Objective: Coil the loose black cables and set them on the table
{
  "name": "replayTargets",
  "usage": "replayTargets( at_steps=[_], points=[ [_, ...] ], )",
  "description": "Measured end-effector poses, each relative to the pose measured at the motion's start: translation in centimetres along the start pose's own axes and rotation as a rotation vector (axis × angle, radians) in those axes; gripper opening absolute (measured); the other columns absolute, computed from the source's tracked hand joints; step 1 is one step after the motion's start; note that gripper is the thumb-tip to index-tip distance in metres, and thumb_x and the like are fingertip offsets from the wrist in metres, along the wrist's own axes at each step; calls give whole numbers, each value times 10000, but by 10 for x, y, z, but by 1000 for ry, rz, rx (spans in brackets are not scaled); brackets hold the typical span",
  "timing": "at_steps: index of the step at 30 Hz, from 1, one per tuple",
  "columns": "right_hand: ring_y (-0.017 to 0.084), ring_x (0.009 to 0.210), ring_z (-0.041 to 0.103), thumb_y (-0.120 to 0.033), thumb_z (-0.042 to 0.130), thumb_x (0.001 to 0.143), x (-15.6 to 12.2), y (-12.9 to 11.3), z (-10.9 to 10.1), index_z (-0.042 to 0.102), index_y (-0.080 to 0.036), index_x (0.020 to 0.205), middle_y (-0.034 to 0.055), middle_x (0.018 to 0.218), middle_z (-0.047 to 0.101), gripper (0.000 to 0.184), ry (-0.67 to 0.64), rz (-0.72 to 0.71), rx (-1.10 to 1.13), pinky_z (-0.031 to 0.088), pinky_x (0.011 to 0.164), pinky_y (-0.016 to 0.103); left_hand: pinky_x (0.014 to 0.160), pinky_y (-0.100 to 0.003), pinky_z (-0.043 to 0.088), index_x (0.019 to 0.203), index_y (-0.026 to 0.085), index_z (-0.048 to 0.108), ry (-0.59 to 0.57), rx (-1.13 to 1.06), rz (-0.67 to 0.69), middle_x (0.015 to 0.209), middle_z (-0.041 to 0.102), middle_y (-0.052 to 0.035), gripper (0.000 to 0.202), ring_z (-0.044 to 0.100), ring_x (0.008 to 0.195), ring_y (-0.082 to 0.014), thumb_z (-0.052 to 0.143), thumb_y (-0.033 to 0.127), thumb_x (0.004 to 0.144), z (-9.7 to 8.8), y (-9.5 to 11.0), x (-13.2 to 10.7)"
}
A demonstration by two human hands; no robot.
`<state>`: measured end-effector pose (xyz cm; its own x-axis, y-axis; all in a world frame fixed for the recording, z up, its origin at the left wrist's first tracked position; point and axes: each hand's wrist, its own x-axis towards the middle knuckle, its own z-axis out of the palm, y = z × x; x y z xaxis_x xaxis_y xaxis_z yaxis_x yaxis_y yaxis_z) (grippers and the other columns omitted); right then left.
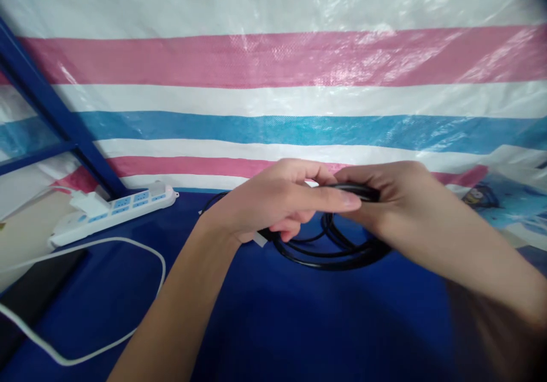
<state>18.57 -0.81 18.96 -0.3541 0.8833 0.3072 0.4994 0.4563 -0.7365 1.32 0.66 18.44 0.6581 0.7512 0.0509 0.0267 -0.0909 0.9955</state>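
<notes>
A coiled black cable (333,263) hangs in loops between my two hands, over the blue tabletop (325,325). My left hand (286,197) is closed on the cable, its thumb pressed along the upper strands and its other fingers curled beneath. From the other side my right hand (384,194) pinches the bundled top of the coil, with most of its fingertips hidden. A pale tag or label (260,238) shows just below my left hand, by a thicker black part of the cable. One thin black strand (213,200) runs out behind my left wrist.
At the left lies a white power strip (115,211) with a white plug (90,202) in it. A white cord (160,251) loops across the table beside a flat black object (38,291). Behind stand a blue metal frame (55,106) and a striped plastic sheet (265,57). A blue printed bag (504,194) is at the right.
</notes>
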Motion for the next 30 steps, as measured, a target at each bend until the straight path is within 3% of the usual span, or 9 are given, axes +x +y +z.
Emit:
replayTargets(
  at_steps=[3, 5, 10, 13, 15, 17, 22, 26, 30],
  points=[
    [56, 346, 366, -202, 588, 748, 0, 3, -3, 664, -208, 743, -51, 425, 469, 77, 73, 41, 215, 276, 316, 165, 331, -149, 261, 664, 185, 469, 189, -118, 179, 390, 219, 117, 224, 188, 299, -2, 620, 290, 792, -3, 3, -2],
    [58, 303, 331, -172, 586, 721, 1, 5, -3, 654, -229, 727, -67, 367, 385, 89, 146, 51, 422, 274, 301, 170, 332, -151, 278, 632, 187, 435, 241, -159, 233, 395, 192, 112, 248, 198, 293, -6, 606, 256, 798, -6, 6, -6],
    [42, 282, 275, -84, 520, 619, 3, 6, -1, 611, -206, 615, -60, 370, 368, 152, 86, 82, 641, 238, 296, 174, 313, -158, 248, 635, 185, 488, 38, -119, 44, 393, 220, 100, 232, 182, 297, -13, 619, 292, 792, -14, 9, -17],
    [42, 269, 266, -265, 612, 700, 1, 4, -1, 622, -206, 675, -68, 391, 360, 64, -43, 90, 668, 304, 301, 202, 306, -159, 212, 639, 179, 509, -28, -108, -15, 390, 227, 93, 276, 180, 300, -17, 610, 381, 798, -18, 9, -20],
    [48, 274, 301, -480, 602, 761, 0, 2, 0, 607, -202, 684, -61, 430, 375, 289, -64, 105, 637, 312, 298, 212, 304, -162, 192, 643, 182, 500, -41, -117, -37, 388, 203, 92, 353, 164, 299, -19, 569, 489, 802, -20, 7, -19],
    [57, 303, 356, -559, 520, 813, 0, 2, 2, 566, -189, 641, -44, 442, 402, 410, -11, 118, 512, 303, 306, 206, 301, -173, 169, 625, 188, 469, -49, -101, -69, 387, 181, 88, 438, 152, 296, -24, 487, 586, 810, -22, 6, -17],
    [59, 425, 454, -541, 428, 882, 2, 6, 6, 502, -153, 560, 5, 477, 508, 509, 74, 59, 21, 299, 390, 191, 333, -201, 160, 551, 194, 319, -9, 74, -117, 434, 177, 70, 495, 178, 341, -29, 456, 582, 826, -22, 4, -16],
    [54, 427, 414, -562, 438, 866, 2, 7, 7, 488, -158, 566, -5, 486, 489, 505, 68, 69, 23, 294, 392, 189, 338, -199, 153, 566, 200, 348, -34, 92, -144, 441, 197, 64, 476, 201, 356, -35, 479, 586, 812, -21, 5, -19],
    [35, 395, 300, -528, 518, 828, 2, 7, 5, 511, -152, 572, -16, 477, 410, 456, 75, 122, 30, 199, 344, 188, 342, -196, 157, 590, 196, 408, -104, 68, -197, 460, 226, 59, 467, 174, 361, -29, 480, 606, 801, -17, 3, -18]
  ],
)
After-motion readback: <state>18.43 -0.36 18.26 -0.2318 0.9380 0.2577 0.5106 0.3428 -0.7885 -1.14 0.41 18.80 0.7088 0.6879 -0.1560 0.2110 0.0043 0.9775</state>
